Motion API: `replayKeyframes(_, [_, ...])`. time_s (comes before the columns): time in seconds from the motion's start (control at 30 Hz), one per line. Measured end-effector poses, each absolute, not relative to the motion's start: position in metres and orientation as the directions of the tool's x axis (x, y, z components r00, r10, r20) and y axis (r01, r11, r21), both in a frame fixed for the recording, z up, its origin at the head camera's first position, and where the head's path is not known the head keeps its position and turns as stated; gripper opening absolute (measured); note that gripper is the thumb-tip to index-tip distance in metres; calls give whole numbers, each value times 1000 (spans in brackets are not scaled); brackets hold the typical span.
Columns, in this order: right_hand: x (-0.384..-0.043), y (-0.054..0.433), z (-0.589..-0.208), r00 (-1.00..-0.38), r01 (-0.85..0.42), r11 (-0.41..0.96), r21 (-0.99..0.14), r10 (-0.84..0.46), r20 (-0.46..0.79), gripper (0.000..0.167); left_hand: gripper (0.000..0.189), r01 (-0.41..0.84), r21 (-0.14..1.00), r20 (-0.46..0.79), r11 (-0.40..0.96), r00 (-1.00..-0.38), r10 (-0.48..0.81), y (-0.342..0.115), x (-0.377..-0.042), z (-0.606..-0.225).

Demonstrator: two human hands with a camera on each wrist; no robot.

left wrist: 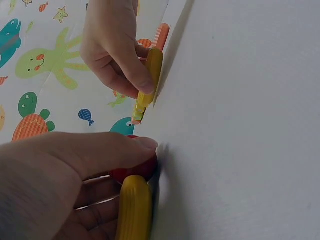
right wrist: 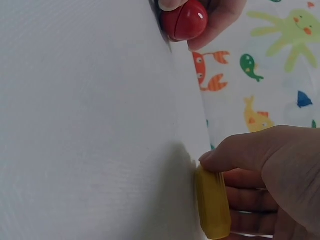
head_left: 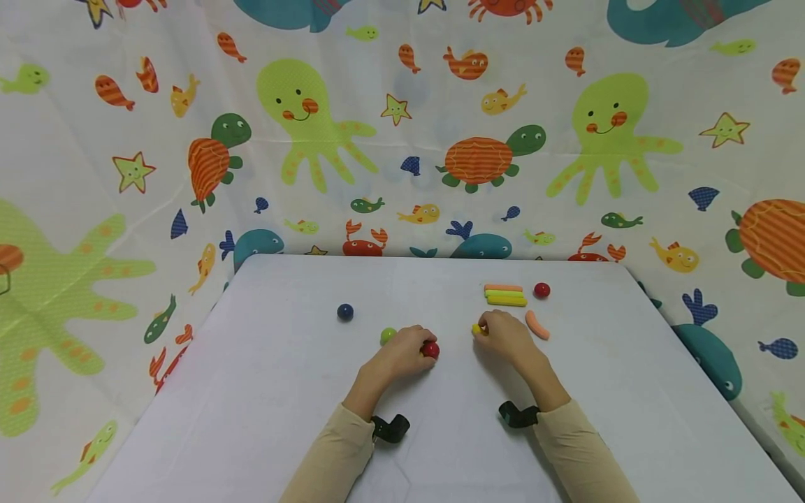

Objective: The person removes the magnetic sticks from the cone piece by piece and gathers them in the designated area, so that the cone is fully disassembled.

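Observation:
My left hand [head_left: 401, 349] pinches a glossy red ball [head_left: 430, 350] between thumb and fingers, low over the white table. In the right wrist view this ball [right wrist: 186, 21] shows a dark seam. Below it in the left wrist view, a ribbed, slightly curved yellow stick [left wrist: 134, 209] meets the ball's lower edge, beside my curled fingers; the head view hides this stick behind the hand. My right hand [head_left: 508, 335] grips another yellow stick [right wrist: 213, 202], thumb at its upper end. A green ball [head_left: 388, 336] sits just behind the left hand, partly covered by it.
Beyond the right hand lie a row of orange, yellow-green and yellow sticks [head_left: 506, 295], a second red ball [head_left: 541, 290] and a curved orange stick [head_left: 537, 325]. A dark blue ball [head_left: 345, 312] rests farther left. A sea-animal printed cloth [head_left: 390, 147] hangs behind the table [head_left: 264, 391].

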State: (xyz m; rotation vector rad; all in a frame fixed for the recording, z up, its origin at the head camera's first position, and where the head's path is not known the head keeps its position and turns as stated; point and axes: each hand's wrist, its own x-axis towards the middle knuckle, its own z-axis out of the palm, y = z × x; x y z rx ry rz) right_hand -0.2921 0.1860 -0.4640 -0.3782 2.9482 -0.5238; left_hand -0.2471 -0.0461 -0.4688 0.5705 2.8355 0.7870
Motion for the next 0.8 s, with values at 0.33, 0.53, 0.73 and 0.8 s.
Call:
replayKeyframes(0.33, [-293, 187, -464, -963, -193, 908, -371, -247, -104, 31, 37, 327, 525, -35, 786, -914, 403, -47, -247, -468])
replayKeyframes(0.53, [-293, 192, -463, -974, -149, 914, -378, -203, -105, 30, 38, 315, 534, -46, 785, -916, 399, -46, -247, -468])
replayKeyframes(0.73, [-293, 199, -462, -985, -94, 918, -386, -142, -97, 29, 38, 324, 527, -40, 786, -914, 404, -47, -247, -469])
replayKeyframes(0.8, [-295, 203, -462, -988, -77, 921, -382, -122, -95, 29, 38, 326, 526, -39, 786, -914, 405, -47, -247, -469])
